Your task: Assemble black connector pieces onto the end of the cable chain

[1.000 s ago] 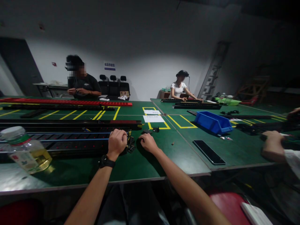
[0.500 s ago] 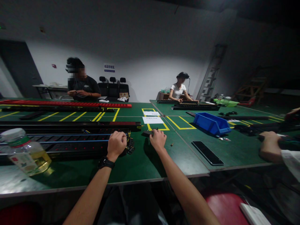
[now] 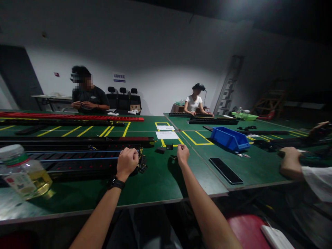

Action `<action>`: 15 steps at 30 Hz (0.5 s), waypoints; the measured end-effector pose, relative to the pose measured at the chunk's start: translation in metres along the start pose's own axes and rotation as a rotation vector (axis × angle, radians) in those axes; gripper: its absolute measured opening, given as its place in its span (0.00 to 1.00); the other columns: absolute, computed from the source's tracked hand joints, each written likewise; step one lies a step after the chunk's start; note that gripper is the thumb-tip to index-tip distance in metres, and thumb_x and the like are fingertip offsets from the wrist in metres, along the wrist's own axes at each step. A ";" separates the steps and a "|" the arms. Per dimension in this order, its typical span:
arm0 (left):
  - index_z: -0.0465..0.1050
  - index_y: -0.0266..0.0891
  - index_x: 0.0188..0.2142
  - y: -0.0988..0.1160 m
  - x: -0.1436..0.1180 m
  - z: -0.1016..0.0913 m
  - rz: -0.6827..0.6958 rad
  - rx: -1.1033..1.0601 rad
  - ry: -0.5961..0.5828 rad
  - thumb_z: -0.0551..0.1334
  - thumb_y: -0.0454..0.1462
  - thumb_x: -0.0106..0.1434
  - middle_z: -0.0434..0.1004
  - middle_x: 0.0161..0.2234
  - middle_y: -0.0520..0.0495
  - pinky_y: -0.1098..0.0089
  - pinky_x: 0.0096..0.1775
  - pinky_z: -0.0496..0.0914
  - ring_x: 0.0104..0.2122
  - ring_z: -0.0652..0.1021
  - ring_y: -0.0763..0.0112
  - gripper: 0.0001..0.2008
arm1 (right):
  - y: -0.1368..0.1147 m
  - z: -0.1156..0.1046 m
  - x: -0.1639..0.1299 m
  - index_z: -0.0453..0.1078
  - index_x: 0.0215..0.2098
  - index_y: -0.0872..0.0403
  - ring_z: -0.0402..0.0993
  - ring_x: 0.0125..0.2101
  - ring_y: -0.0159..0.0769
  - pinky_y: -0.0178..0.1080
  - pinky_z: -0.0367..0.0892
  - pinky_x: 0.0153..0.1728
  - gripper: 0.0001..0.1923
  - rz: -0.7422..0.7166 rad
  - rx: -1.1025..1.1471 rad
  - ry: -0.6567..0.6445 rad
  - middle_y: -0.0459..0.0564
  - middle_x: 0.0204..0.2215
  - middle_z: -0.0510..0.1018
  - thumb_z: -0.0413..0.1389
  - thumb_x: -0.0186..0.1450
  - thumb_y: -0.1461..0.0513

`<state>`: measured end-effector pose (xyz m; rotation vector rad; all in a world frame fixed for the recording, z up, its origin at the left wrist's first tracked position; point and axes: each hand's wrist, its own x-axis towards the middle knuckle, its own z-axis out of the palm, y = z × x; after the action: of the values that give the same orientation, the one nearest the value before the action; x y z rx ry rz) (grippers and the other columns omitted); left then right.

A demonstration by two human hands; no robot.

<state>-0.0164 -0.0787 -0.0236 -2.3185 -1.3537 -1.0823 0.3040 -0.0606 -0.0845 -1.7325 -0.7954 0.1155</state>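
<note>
My left hand is closed at the right end of a long black rail lined with red dots and blue strips. Its fingertips are hidden, so what they grip cannot be made out. Small dark connectors with wires hang from the rail's end beside it. Over the green table my right hand has its fingers pinched together; a small dark piece shows at its left, and I cannot tell whether the hand holds it. Further left lie a black block and a small black bracket-like part.
A bottle of yellow liquid stands front left. To the right are a phone and a blue bin. A co-worker's hand is at far right. Two people work across the table, near a red rail.
My right hand has moved right, away from the black block, which now shows together with the bracket-like part. My left hand stays at the rail's end. The view has shifted slightly.
</note>
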 end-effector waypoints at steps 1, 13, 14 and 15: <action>0.70 0.43 0.27 0.000 0.000 0.000 0.002 -0.003 0.002 0.54 0.31 0.65 0.77 0.29 0.44 0.60 0.42 0.67 0.36 0.75 0.58 0.12 | -0.003 -0.001 0.001 0.79 0.45 0.57 0.77 0.43 0.49 0.44 0.69 0.47 0.22 0.014 0.013 0.015 0.60 0.42 0.83 0.47 0.66 0.56; 0.69 0.43 0.27 -0.001 -0.001 0.002 0.011 0.006 0.001 0.53 0.31 0.65 0.76 0.29 0.44 0.60 0.42 0.67 0.36 0.75 0.59 0.12 | -0.026 0.007 -0.038 0.80 0.48 0.50 0.77 0.37 0.41 0.37 0.67 0.40 0.15 -0.465 -0.280 -0.517 0.51 0.36 0.82 0.53 0.69 0.59; 0.69 0.43 0.27 -0.001 -0.001 0.002 0.006 0.004 -0.001 0.53 0.31 0.65 0.76 0.29 0.44 0.60 0.42 0.67 0.36 0.75 0.59 0.12 | -0.028 0.010 -0.044 0.79 0.52 0.50 0.77 0.37 0.39 0.36 0.66 0.41 0.16 -0.548 -0.285 -0.572 0.50 0.38 0.82 0.53 0.69 0.61; 0.69 0.43 0.27 -0.001 -0.001 0.002 0.001 0.003 -0.004 0.53 0.31 0.65 0.76 0.29 0.44 0.60 0.42 0.67 0.36 0.74 0.59 0.12 | -0.029 0.012 -0.049 0.77 0.55 0.49 0.76 0.39 0.38 0.35 0.66 0.41 0.19 -0.618 -0.298 -0.619 0.50 0.40 0.81 0.53 0.69 0.62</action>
<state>-0.0168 -0.0784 -0.0258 -2.3199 -1.3540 -1.0750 0.2479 -0.0749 -0.0780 -1.6516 -1.8489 0.1159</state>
